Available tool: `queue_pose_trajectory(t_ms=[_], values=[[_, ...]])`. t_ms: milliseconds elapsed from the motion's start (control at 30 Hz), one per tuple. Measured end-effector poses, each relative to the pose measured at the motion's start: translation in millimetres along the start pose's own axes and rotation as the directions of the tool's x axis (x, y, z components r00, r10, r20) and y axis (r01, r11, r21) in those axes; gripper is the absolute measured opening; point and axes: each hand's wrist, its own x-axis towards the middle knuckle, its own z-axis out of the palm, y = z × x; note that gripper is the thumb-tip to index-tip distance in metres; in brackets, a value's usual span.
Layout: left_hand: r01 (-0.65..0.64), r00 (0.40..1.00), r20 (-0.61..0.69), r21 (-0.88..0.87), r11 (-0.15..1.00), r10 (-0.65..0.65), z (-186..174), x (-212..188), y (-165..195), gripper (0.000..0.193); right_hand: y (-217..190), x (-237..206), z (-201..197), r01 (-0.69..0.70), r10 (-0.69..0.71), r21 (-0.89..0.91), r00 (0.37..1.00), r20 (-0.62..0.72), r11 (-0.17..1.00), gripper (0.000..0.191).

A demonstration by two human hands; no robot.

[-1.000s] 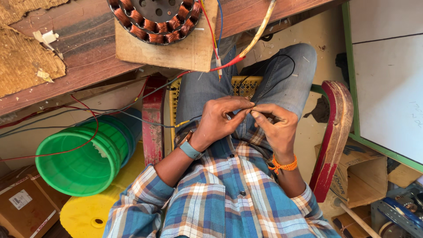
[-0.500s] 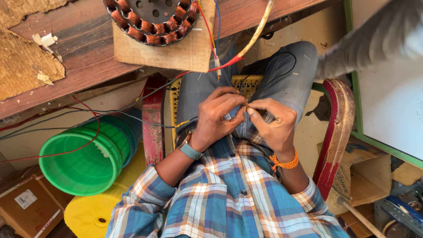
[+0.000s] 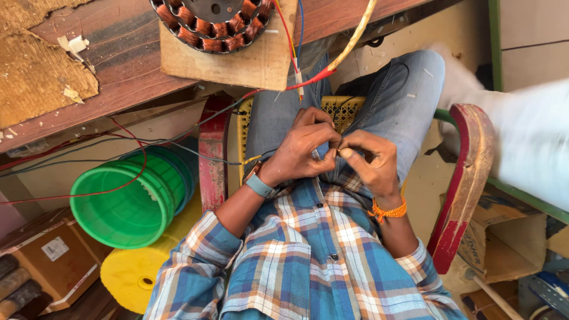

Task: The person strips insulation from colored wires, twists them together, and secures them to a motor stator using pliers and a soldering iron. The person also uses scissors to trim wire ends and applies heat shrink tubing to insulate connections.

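Note:
Both hands meet over my lap, fingertips pinched together on a thin wire end. My left hand (image 3: 303, 147), with a blue-grey watch on its wrist, curls over the wire (image 3: 252, 160), which runs in from the left. My right hand (image 3: 368, 159), wearing an orange thread bracelet, pinches the same spot from the right. The wire tip itself is hidden between the fingers. A motor stator (image 3: 212, 22) with copper windings sits on a wooden block (image 3: 249, 59) on the bench above my knees, and red, blue and yellow-sleeved leads (image 3: 308, 77) hang from it.
I sit on a red-armed chair (image 3: 465, 178) with a yellow woven seat. A green bucket (image 3: 127, 201) and a yellow disc (image 3: 133, 272) lie at the left, beside a brown box (image 3: 50, 255). Another person in white, blurred (image 3: 527, 136), stands close at the right. Loose wires trail under the wooden bench (image 3: 112, 65).
My hands stay together in my lap, fingers shifting slightly on the wire. The person in white has moved further into view at the right.

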Motion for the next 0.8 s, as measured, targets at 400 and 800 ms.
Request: queue_pose_trajectory(t_ms=[400,800], values=[[0.197,0.971,-0.099,-0.172,0.965,-0.216,11.2,-1.2,-10.2,0.021,40.3,-1.4,5.0,0.057,-0.035,0.422,0.998,-0.058,0.905,0.017],[0.176,0.984,0.003,-0.122,0.977,-0.177,2.0,8.5,3.4,0.021,25.2,0.8,-0.1,0.072,-0.012,0.241,0.97,-0.243,0.968,0.021]])
